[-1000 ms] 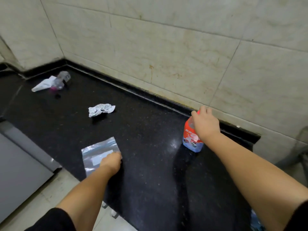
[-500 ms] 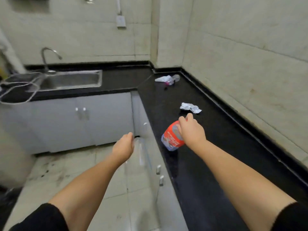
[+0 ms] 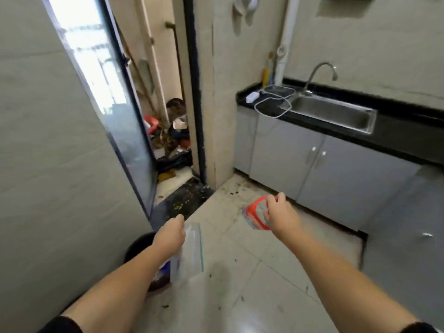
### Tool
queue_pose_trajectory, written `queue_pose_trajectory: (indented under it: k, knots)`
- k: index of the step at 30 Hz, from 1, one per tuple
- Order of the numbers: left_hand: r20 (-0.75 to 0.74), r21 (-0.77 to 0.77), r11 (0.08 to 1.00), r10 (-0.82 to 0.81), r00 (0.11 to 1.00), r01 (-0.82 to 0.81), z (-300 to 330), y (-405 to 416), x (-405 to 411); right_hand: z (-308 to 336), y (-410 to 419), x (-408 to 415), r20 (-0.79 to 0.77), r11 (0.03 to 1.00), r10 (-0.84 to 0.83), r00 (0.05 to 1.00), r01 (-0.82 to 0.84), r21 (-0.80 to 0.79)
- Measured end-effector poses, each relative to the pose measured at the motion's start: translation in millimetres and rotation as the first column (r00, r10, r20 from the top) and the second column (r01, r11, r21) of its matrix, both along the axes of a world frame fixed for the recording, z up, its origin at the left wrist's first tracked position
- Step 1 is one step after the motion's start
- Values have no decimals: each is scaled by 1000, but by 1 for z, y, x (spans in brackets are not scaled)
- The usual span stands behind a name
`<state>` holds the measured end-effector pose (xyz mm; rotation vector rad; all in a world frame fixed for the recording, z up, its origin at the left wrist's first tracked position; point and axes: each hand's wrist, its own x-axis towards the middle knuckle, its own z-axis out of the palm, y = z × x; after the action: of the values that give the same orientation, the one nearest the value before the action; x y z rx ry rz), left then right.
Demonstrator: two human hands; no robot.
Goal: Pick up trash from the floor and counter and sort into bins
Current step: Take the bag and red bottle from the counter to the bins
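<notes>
My left hand is closed on a clear plastic zip bag that hangs down from it over the tiled floor. My right hand grips a small plastic bottle with a red and blue label, held in the air above the floor. Just below my left forearm sits a dark round bin, mostly hidden by the arm, with something blue and white inside it.
A black counter with a steel sink and tap runs along the right over grey cabinets. A white cable lies on the counter. A glass door stands at left, clutter behind it. The floor is dirty.
I have turned left, away from the counter with the foil and other litter, toward the doorway and floor. Both hands carried the bag and the bottle along; the bin has come into view.
</notes>
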<state>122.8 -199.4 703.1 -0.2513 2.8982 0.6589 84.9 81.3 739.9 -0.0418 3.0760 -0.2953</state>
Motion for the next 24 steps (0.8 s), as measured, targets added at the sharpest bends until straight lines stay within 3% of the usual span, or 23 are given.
queue_pose_trajectory:
  k: [5,10,13,17,24]
  knots:
    - [119,35,989,137,983,-142,-43,-110,-7,-62,-128,-35,166,996,89,982,-86,-25]
    - [180,104,917,362,914,-384,-113,-166,-22,-140,-201,-53,277,979,205,939,-191,-77]
    - [220,198,810,512,830,-552,-169,-180,-34,-198,-231,-66,333,959,283,900,-260,-113]
    - [306,267,631,661,685,-729,-266,-193,-58,-283,-264,-89,365,948,282,887,-199,-247]
    - [348,383,376,787,509,-844,-406,-193,-104,-409,-275,-113,404,934,295,866,-172,-313]
